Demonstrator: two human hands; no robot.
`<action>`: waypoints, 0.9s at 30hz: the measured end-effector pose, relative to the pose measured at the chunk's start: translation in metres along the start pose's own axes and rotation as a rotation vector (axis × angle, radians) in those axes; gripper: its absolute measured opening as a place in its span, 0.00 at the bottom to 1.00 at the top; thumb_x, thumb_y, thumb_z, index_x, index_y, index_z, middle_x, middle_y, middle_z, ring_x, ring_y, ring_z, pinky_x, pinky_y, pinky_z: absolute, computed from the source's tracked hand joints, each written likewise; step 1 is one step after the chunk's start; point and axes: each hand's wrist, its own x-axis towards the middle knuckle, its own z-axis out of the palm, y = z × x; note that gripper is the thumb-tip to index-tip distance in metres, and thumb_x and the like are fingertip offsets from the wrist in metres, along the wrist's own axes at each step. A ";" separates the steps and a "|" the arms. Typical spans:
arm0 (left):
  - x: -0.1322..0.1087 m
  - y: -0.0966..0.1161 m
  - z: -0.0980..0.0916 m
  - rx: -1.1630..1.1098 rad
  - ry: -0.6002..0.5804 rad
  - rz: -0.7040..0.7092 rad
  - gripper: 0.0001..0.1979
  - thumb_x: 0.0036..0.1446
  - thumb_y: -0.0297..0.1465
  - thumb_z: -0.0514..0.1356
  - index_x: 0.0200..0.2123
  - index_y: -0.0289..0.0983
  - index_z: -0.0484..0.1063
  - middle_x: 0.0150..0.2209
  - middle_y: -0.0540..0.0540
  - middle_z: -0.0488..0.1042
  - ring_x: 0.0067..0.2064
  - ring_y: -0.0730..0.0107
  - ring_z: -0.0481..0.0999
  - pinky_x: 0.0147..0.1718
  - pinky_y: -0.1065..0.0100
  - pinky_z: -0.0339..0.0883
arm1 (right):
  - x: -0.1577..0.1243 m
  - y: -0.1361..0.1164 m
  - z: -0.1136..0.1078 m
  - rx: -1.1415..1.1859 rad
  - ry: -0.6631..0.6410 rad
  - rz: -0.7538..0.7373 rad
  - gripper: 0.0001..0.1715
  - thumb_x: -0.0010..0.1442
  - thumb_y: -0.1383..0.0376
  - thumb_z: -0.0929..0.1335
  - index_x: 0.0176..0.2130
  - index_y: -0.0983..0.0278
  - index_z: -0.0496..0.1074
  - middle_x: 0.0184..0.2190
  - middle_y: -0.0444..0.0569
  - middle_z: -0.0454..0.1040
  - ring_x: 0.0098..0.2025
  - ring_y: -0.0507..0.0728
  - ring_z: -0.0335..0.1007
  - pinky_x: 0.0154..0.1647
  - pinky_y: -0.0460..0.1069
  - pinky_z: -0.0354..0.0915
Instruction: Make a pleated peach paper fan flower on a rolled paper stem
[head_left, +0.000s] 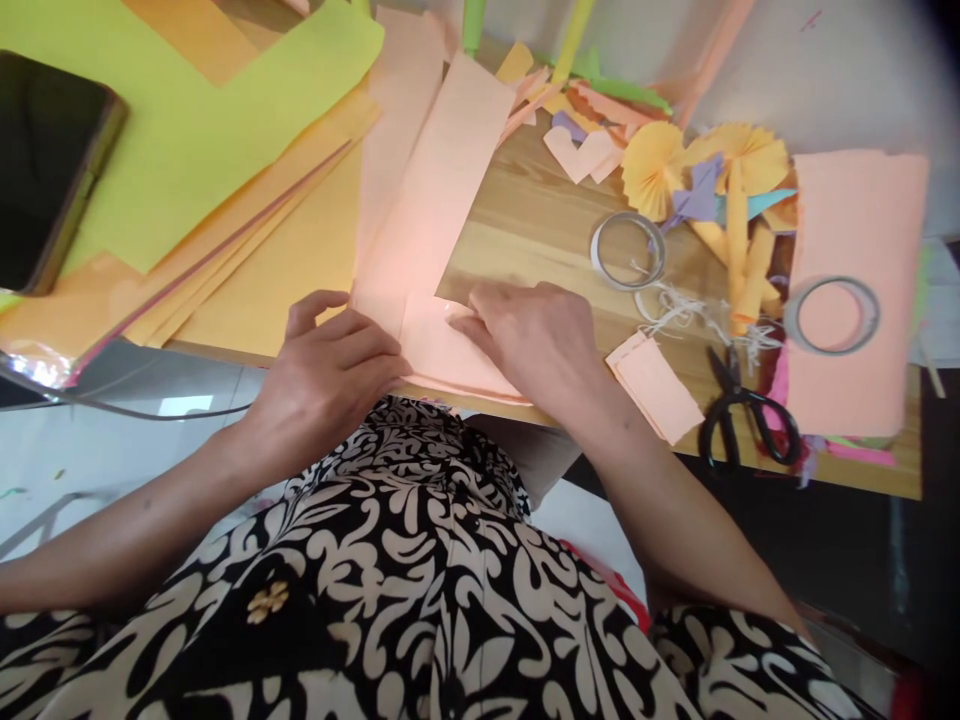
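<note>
A long strip of peach paper (pixel 457 165) runs from the back of the table to its front edge, where a folded peach sheet (pixel 442 345) lies between my hands. My left hand (pixel 326 365) rests on the left side of that paper with its fingers bent and fingertips on the sheet. On the other side, my right hand (pixel 529 335) pinches the paper's right edge between thumb and fingers. Just right of my right wrist lies a small folded peach paper piece (pixel 656 385).
Black scissors (pixel 742 415) and two tape rolls, one tape roll (pixel 628 252) and another tape roll (pixel 832 316), lie to the right. Yellow paper fans (pixel 652 170) and scraps sit behind them. At left are green paper (pixel 225 130), yellow sheets (pixel 277 265) and a phone (pixel 49 170).
</note>
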 end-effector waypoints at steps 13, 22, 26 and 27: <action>-0.005 0.002 -0.006 -0.051 0.009 -0.137 0.09 0.68 0.28 0.60 0.35 0.45 0.76 0.36 0.52 0.82 0.40 0.63 0.77 0.56 0.50 0.61 | 0.003 0.006 0.001 0.157 -0.038 0.104 0.16 0.72 0.54 0.66 0.40 0.62 0.77 0.35 0.50 0.82 0.36 0.60 0.76 0.35 0.51 0.59; -0.004 -0.007 -0.002 -0.134 0.049 -0.046 0.07 0.65 0.27 0.65 0.33 0.40 0.79 0.34 0.49 0.81 0.36 0.65 0.70 0.46 0.55 0.60 | -0.071 0.054 -0.012 0.440 0.349 0.124 0.14 0.73 0.58 0.64 0.44 0.59 0.78 0.39 0.47 0.82 0.40 0.58 0.76 0.44 0.53 0.66; -0.004 -0.011 0.000 -0.157 0.058 -0.024 0.06 0.65 0.27 0.66 0.33 0.39 0.79 0.34 0.46 0.80 0.36 0.64 0.71 0.42 0.55 0.59 | -0.105 0.053 -0.002 0.439 0.240 -0.066 0.14 0.67 0.53 0.72 0.45 0.59 0.78 0.39 0.47 0.81 0.42 0.58 0.75 0.45 0.54 0.65; -0.004 -0.011 0.000 -0.159 0.056 -0.026 0.05 0.64 0.27 0.66 0.33 0.39 0.79 0.34 0.46 0.80 0.36 0.63 0.72 0.42 0.55 0.59 | -0.110 0.052 0.002 0.419 0.222 -0.079 0.15 0.65 0.52 0.73 0.46 0.59 0.78 0.40 0.47 0.81 0.43 0.58 0.74 0.46 0.54 0.64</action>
